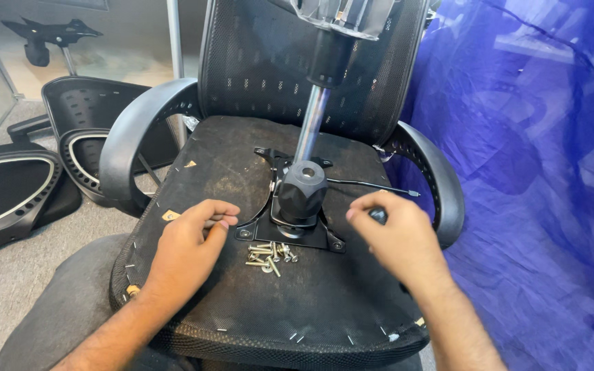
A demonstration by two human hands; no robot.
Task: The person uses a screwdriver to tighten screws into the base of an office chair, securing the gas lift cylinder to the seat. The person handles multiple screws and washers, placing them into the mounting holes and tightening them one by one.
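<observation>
From the head camera, your left hand (pixel 188 242) rests on the upturned underside of the office chair seat (pixel 242 302), its fingers (pixel 218 214) curled loosely inward and holding nothing you can make out. Just right of those fingertips lies the black mechanism plate (pixel 290 230), with the gas-lift column (pixel 311 124) rising from it. Your right hand (pixel 397 237) sits on the plate's far side, fingers bent around a small dark lever or knob (pixel 378 215); how firmly it is gripped cannot be told. Between your hands, nearer you than the plate, a loose heap of bolts and washers (pixel 271 254) lies on the seat. Judging by that heap, the plate looks unfastened: the bolts are out, and the plate itself has not yet been lifted away.
</observation>
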